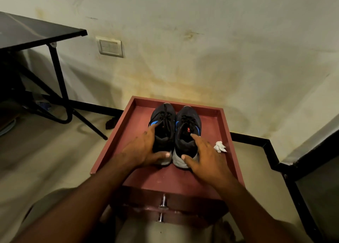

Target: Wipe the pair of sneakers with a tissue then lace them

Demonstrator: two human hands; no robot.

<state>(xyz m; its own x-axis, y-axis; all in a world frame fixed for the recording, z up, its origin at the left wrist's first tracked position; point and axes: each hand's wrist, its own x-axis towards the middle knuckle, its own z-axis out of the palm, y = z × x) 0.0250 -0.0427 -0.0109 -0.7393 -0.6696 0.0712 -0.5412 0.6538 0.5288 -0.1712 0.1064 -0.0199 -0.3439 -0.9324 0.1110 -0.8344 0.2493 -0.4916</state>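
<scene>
Black sneakers [175, 130], heels behind hands

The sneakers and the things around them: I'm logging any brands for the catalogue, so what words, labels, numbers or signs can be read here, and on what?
No text can be read in the head view.
Left sneaker: small red mark inside, too blurred to read.
Right sneaker: small red mark on the tongue, too blurred to read.
Wall switch plate: no lettering visible.
Crumpled tissue and red tray-top table: no print visible.
</scene>
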